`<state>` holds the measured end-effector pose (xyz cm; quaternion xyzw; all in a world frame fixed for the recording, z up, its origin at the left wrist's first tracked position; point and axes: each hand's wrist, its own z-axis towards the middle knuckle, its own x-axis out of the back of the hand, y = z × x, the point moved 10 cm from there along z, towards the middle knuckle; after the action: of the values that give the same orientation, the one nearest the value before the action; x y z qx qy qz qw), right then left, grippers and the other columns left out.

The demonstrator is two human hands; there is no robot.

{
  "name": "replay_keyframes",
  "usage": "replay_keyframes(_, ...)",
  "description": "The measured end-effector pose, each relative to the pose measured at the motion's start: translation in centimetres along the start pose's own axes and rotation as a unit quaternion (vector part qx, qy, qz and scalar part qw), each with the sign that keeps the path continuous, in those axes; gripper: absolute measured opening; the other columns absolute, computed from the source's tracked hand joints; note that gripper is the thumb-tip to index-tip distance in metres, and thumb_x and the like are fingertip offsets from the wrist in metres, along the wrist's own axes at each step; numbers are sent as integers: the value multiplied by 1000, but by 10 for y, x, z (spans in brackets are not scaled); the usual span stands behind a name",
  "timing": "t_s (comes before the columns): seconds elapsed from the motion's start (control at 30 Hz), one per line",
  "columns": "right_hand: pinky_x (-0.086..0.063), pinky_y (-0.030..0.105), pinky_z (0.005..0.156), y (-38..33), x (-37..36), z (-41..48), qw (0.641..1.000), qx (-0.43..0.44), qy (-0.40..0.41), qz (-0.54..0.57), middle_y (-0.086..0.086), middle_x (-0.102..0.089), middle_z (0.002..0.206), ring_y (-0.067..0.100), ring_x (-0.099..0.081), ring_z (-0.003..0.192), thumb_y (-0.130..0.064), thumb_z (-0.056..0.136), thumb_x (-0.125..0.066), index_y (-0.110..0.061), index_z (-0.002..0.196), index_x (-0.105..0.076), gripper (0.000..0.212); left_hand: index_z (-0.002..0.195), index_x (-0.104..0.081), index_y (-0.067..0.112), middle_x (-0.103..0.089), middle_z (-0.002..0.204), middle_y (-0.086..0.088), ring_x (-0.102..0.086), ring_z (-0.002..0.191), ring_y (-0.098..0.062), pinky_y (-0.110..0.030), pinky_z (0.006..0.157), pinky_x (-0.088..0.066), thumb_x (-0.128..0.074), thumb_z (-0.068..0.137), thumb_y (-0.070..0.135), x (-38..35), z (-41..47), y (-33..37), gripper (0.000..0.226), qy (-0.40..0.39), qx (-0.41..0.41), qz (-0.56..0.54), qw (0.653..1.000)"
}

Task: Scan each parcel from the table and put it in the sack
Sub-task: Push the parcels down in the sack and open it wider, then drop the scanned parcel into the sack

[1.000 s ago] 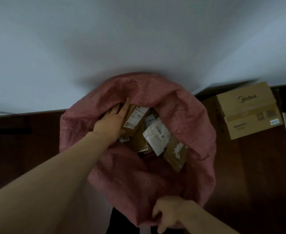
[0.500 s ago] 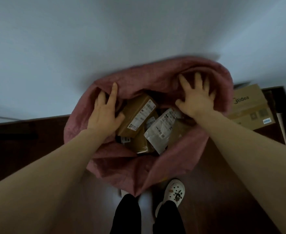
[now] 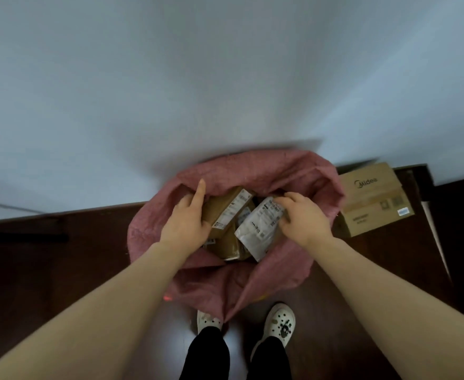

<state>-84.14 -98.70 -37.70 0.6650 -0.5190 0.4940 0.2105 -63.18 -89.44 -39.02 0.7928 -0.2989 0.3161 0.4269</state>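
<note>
The left hand [image 3: 187,223] curls around a brown box parcel [image 3: 226,208] inside the pink sack [image 3: 318,174], likely settling it, while the right hand [image 3: 302,218] pinches a white mailer parcel [image 3: 258,229] to make room among the parcels.

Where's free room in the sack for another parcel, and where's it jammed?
Crowded: the middle of the pink sack, where the left hand rests on a brown box and the right hand holds a white mailer, with more boxes packed beneath. Free: only a slack fold of sack below the mailer, and bare dark floor left of the sack.
</note>
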Motion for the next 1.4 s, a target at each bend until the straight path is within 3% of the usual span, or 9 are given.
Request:
replay_keyframes(0.3,-34,33,108,-71,62,-79,1000,25,-10,16,3,-33,153,24,-38,136,-23,90,-58,-23,146,-40,59,154,-9,24,-31,150,-7,-29,138,-28,-41,111,-30,-57,85,28,74,-93,21,84,31,4,56,998)
replay_keyframes(0.47,-28,30,112,-141,91,-134,995,95,3,38,2,-31,155,21,-32,140,-28,90,-57,-20,147,-38,61,152,-18,30,-24,156,-2,-16,144,-23,-48,118,-12,-52,86,35,122,-180,12,74,88,48,124,987)
replay_keyframes(0.63,-20,25,113,-236,101,-198,978,203,26,38,1,-38,151,18,-33,139,-34,89,-59,-20,143,-44,57,149,-29,31,-29,153,-1,-14,145,-21,-49,117,1,-49,86,38,159,-291,-20,66,137,111,136,975)
replay_keyframes(0.83,-35,30,103,-370,88,-275,944,329,25,34,1,-62,127,22,-51,123,-29,86,-63,-20,126,-61,41,149,-29,26,-28,154,-3,-11,147,-22,-48,117,7,-48,89,36,209,-422,-96,64,216,195,116,949)
replay_keyframes(0.97,-36,28,100,-467,68,-325,919,393,21,31,-4,-60,129,17,-50,123,-30,91,-59,-24,127,-60,37,147,-33,25,-33,150,-1,-16,144,-21,-47,118,5,-48,89,35,242,-505,-164,61,272,248,101,924)
replay_keyframes(1.23,-38,27,99,-655,-9,-407,912,389,-67,108,-4,-52,139,13,-47,128,-26,95,-55,-22,135,-52,40,148,-29,27,-33,150,-2,-19,144,-22,-48,118,-3,-48,91,42,285,-660,-325,62,308,335,73,887)
replay_keyframes(1.4,-38,28,102,-734,-37,-431,909,373,-93,162,-2,-52,138,14,-47,130,-23,96,-55,-17,133,-53,38,148,-30,25,-35,150,-2,-24,141,-23,-44,119,-8,-49,90,43,319,-713,-395,64,326,353,62,875)
